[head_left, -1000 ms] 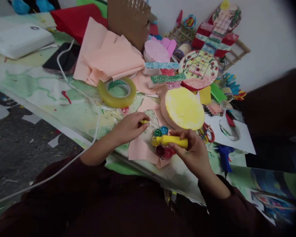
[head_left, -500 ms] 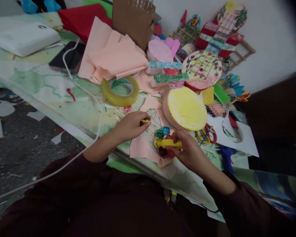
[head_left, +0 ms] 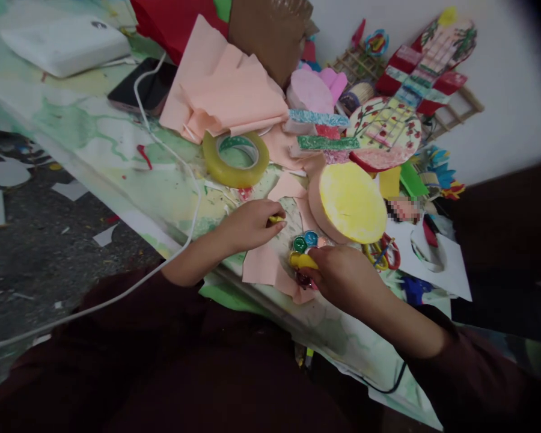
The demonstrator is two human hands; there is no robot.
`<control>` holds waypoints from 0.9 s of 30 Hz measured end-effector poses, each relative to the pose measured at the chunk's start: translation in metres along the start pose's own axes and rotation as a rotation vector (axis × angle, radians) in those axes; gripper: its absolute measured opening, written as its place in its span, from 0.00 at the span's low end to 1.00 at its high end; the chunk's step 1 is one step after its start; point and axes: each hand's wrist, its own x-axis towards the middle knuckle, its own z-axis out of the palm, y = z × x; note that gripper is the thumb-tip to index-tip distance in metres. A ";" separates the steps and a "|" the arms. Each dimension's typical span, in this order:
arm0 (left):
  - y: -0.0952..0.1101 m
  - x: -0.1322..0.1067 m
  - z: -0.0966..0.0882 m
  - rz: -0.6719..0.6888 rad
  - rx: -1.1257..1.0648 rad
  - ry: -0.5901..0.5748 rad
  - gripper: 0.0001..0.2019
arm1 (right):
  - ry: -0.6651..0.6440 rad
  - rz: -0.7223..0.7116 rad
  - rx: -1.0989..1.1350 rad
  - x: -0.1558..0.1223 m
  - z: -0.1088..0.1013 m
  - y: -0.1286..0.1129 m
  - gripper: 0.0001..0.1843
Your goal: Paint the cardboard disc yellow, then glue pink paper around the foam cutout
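My right hand [head_left: 349, 273] is closed around a yellow paint tube [head_left: 305, 261], mostly hidden by the fingers. Its narrow end points left over a cluster of small round paint pots [head_left: 299, 243] in green, blue, yellow and dark red. Between the thumb and fingers of my left hand [head_left: 255, 225] is a small yellow piece [head_left: 276, 219], too covered to identify. Just beyond both hands stands a round box [head_left: 354, 204] with a yellow-painted top and pale pink side. Pink paper scraps [head_left: 264, 266] lie beside the pots.
A roll of yellowish tape [head_left: 214, 168], a folded pink sheet [head_left: 234, 99] and a phone [head_left: 139, 90] lie left of the box. Behind it stands a painted guitar-shaped craft [head_left: 388, 129]. A white cable [head_left: 193, 222] crosses my left forearm. Scissors [head_left: 390, 252] are at right.
My right hand has turned over the tube, hiding more of it, with its tip still above the pots. My left hand keeps its pinch. The whole view has shifted slightly.
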 end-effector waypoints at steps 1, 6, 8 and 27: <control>0.000 0.000 0.000 0.006 0.003 0.002 0.10 | -0.002 -0.010 -0.019 0.001 -0.001 0.000 0.10; -0.002 -0.001 0.001 0.009 0.021 0.018 0.10 | 0.051 -0.059 -0.058 0.002 0.003 0.006 0.09; -0.002 -0.001 0.001 0.011 0.028 0.014 0.10 | 0.051 -0.073 -0.049 0.003 0.005 0.009 0.08; -0.001 -0.003 0.000 0.035 0.040 -0.027 0.10 | 0.097 0.019 0.230 0.000 0.022 0.011 0.08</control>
